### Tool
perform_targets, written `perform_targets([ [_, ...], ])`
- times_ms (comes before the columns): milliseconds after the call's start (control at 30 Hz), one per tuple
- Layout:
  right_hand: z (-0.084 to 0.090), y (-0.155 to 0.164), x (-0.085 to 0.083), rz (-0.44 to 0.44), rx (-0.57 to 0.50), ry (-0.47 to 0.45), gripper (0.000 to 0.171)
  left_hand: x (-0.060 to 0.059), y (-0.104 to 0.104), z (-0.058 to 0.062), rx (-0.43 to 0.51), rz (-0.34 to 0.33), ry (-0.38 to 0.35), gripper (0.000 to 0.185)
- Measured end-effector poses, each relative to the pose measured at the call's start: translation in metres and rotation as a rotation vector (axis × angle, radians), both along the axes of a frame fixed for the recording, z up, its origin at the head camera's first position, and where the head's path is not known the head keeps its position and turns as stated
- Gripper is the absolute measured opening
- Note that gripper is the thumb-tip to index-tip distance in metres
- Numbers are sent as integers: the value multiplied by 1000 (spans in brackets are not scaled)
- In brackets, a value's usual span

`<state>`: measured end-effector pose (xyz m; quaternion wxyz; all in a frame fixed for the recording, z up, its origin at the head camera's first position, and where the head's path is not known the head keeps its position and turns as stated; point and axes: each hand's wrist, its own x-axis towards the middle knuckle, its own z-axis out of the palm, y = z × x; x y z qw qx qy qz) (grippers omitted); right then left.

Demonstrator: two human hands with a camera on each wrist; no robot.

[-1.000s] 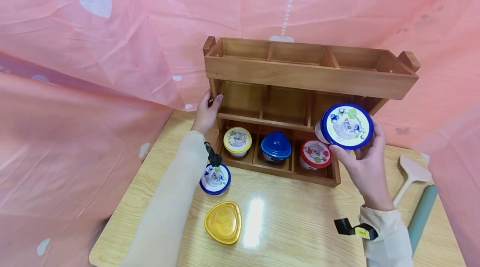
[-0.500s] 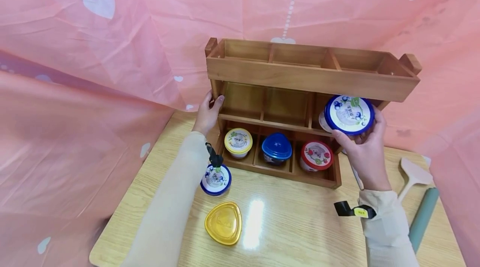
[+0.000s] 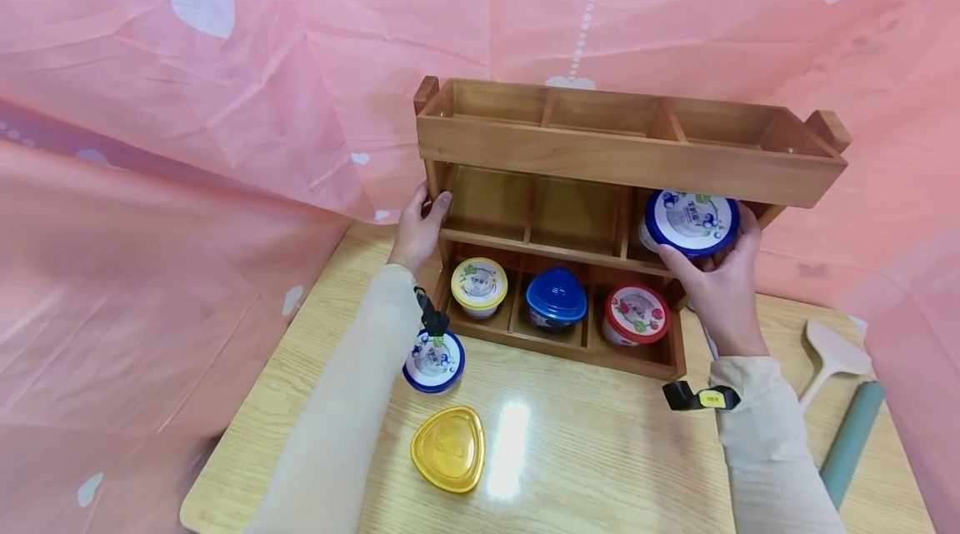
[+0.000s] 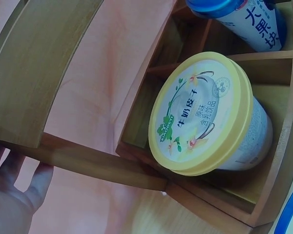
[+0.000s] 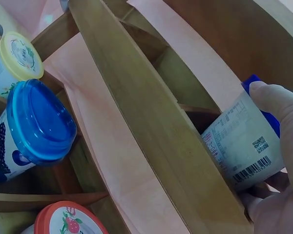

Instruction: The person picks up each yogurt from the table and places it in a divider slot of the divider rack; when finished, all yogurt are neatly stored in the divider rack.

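The right hand's point(image 3: 723, 292) grip is closed on a blue-lidded tub point(image 3: 692, 222), thumb at the front edge of the lid and fingers round the right side of the tub. The tub stands in the mouth of the right-hand compartment of the middle tier point(image 3: 572, 250), just below the top tray point(image 3: 630, 152). Its short axis leans so that the lid faces up and toward the person; whether its base touches the compartment floor, I cannot tell. The relation that counts, I judge, is this tub's fit between tray above and tier rail below, with the right hand the nearer.

The left hand's point(image 3: 417, 230) grip is round the left upright of the wooden rack point(image 3: 525, 341), well apart from the tub.

In the bottom tier, a red-lidded tub point(image 3: 636, 315) sits below the held one, then a blue three-cornered cup point(image 3: 556, 298) in the middle and a yellow-lidded tub point(image 3: 479, 286) at left.

Farther out on the bench point(image 3: 592, 442) are a second blue-lidded tub point(image 3: 433, 362), a yellow three-cornered lid point(image 3: 448, 449), a pale spatula point(image 3: 836, 349) and a green rod point(image 3: 852, 438).
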<state>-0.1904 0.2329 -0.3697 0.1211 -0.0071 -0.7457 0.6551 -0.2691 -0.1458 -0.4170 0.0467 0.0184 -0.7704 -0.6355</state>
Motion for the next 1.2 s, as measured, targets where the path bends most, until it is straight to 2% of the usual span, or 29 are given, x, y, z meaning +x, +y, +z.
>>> perform_targets([
  [467,1,4,-5,-65,234,-62,98,2,7,-1,-11,10,34,55],
  [533,0,5,-6,-67,249,-68,98,3,7,-1,-11,10,37,55],
  [567,0,5,-6,-66,255,-71,98,5,8,3,-6,8,33,54],
  [767,-2,7,-10,-68,278,-67,100,3,8,1,-5,10,55,52],
  [800,-2,7,-10,-67,283,-62,100,0,7,-4,-11,13,64,53],
  [1200,-6,14,-14,-64,353,-7,102,0,9,-5,-22,31,60,53],
])
